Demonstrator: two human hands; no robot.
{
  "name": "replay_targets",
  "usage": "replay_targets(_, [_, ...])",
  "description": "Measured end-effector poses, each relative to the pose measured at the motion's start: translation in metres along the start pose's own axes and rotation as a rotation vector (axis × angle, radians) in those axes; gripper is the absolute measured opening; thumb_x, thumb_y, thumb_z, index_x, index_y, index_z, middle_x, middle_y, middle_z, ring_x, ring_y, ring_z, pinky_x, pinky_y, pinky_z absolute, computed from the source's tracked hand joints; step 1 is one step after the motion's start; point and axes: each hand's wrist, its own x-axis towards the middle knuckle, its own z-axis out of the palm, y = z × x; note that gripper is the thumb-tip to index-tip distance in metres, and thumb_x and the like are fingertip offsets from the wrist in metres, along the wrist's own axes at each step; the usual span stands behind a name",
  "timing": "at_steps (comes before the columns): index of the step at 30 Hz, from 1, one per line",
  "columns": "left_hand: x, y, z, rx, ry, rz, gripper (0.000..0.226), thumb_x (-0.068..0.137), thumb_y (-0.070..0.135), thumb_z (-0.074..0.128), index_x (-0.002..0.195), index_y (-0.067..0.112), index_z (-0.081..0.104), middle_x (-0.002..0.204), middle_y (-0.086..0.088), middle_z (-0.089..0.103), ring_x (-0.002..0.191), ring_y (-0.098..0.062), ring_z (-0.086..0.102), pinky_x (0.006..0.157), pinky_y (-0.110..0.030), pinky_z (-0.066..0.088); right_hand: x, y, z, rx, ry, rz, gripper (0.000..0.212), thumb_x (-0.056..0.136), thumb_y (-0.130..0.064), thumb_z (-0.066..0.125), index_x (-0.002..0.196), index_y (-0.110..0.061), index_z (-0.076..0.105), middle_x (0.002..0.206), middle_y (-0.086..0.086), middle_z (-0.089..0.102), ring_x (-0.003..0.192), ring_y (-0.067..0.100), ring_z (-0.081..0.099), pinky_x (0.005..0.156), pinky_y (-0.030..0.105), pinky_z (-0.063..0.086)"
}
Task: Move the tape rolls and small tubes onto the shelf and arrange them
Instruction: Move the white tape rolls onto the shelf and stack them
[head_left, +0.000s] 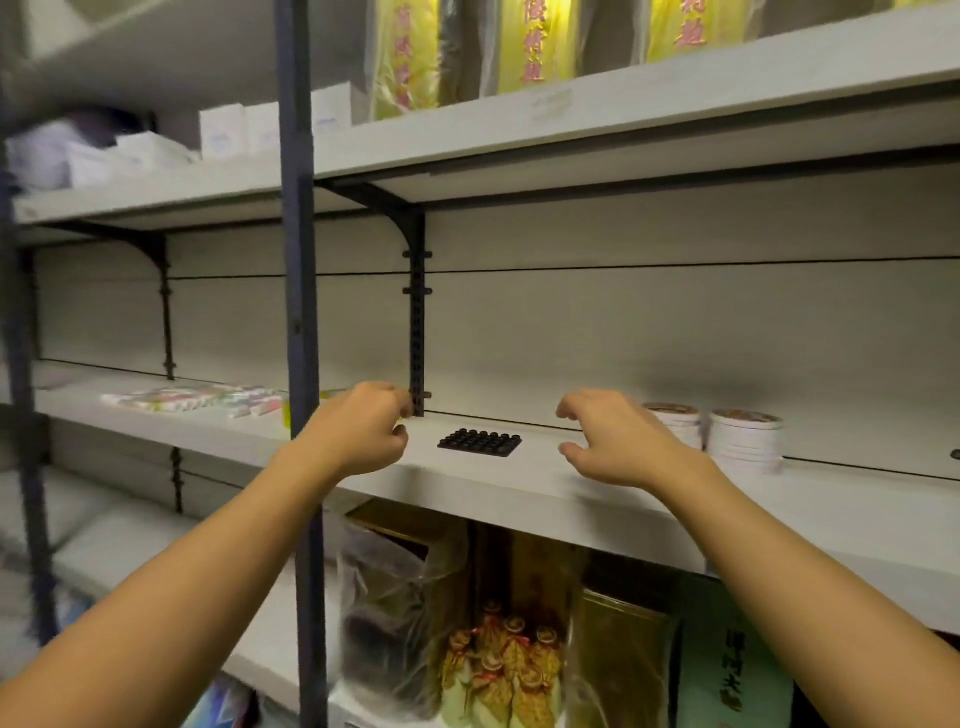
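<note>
1. Two stacks of white tape rolls (717, 434) are standing at the back of the middle shelf (519, 493), just beside the right hand (618, 441); small tubes (197, 401) are lying in a row far to the left.
2. Both hands are hovering over the shelf: right fingers (571, 410) are spread and grasping nothing, left hand (361, 428) is loosely curled, apparently empty.
3. Between them a black studded pad (480, 442) is lying flat.
4. Risk: a sweeping right wrist is likely to topple the stacks.
5. Motion blur is smearing the tubes; left fingertips are partly hidden.
</note>
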Motion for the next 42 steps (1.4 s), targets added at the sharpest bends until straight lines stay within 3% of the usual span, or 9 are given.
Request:
replay_targets(6, [-0.018,-0.069,-0.009,0.016,-0.003,-0.023,0.026,0.093,0.025,0.057,0.118,0.021,0.060,0.113,0.002,0.059,0.097,-0.017,0.056,0.078,-0.032,0.052,0.034,-0.064,0.018,0.054,-0.010,-0.021,0.041,0.089,-0.033,0.057,0.128,-0.021,0.053,0.127,-0.001,0.059,0.110,0.021,0.057,0.088,0.039,0.053])
replay_targets(11, [-0.027,-0.125,-0.009,0.001,0.011,-0.011,0.009,0.091,0.026,0.056,0.100,0.025,0.057,0.103,0.003,0.058,0.090,-0.017,0.056,0.075,-0.034,0.053,0.065,-0.125,0.032,0.082,-0.011,-0.043,0.042,0.090,-0.031,0.058,0.130,-0.019,0.053,0.125,0.001,0.059,0.108,0.022,0.058,0.088,0.038,0.054])
replay_targets(15, [-0.037,-0.172,-0.004,-0.001,0.039,-0.028,0.026,0.091,0.028,0.055,0.115,0.023,0.063,0.113,0.002,0.062,0.102,-0.020,0.059,0.083,-0.040,0.055,0.085,-0.169,0.044,0.102,0.015,-0.030,0.046,0.090,-0.034,0.061,0.133,-0.021,0.051,0.130,-0.001,0.058,0.112,0.020,0.057,0.091,0.037,0.053])
replay_targets(22, [-0.048,-0.245,0.009,-0.017,0.034,-0.048,0.033,0.096,0.029,0.055,0.128,0.022,0.059,0.127,0.004,0.059,0.112,-0.018,0.056,0.089,-0.038,0.054,0.113,-0.233,0.072,0.118,0.044,-0.025,0.048,0.090,-0.037,0.061,0.134,-0.023,0.050,0.132,-0.003,0.056,0.119,0.018,0.053,0.095,0.037,0.051])
replay_targets(31, [-0.040,-0.323,0.029,-0.032,0.041,-0.080,0.033,0.095,0.030,0.053,0.127,0.023,0.059,0.127,0.005,0.058,0.115,-0.018,0.055,0.087,-0.037,0.051,0.171,-0.299,0.101,0.144,0.066,-0.078,0.040,0.089,-0.035,0.061,0.126,-0.021,0.053,0.122,-0.002,0.057,0.113,0.020,0.055,0.089,0.037,0.054])
replay_targets(34, [-0.031,-0.352,0.042,-0.037,0.036,-0.082,0.033,0.094,0.031,0.053,0.126,0.024,0.060,0.126,0.005,0.059,0.113,-0.017,0.055,0.087,-0.038,0.052,0.197,-0.324,0.114,0.165,0.062,-0.112,0.045,0.089,-0.035,0.060,0.131,-0.022,0.052,0.125,-0.002,0.056,0.114,0.020,0.055,0.090,0.037,0.053])
replay_targets(42, [0.027,-0.431,0.073,-0.033,0.030,-0.040,0.032,0.094,0.030,0.055,0.124,0.022,0.062,0.119,0.004,0.062,0.105,-0.017,0.058,0.086,-0.038,0.053,0.289,-0.368,0.168,0.174,0.083,-0.120,0.039,0.087,-0.030,0.060,0.123,-0.017,0.055,0.121,0.003,0.058,0.113,0.025,0.054,0.085,0.037,0.049])
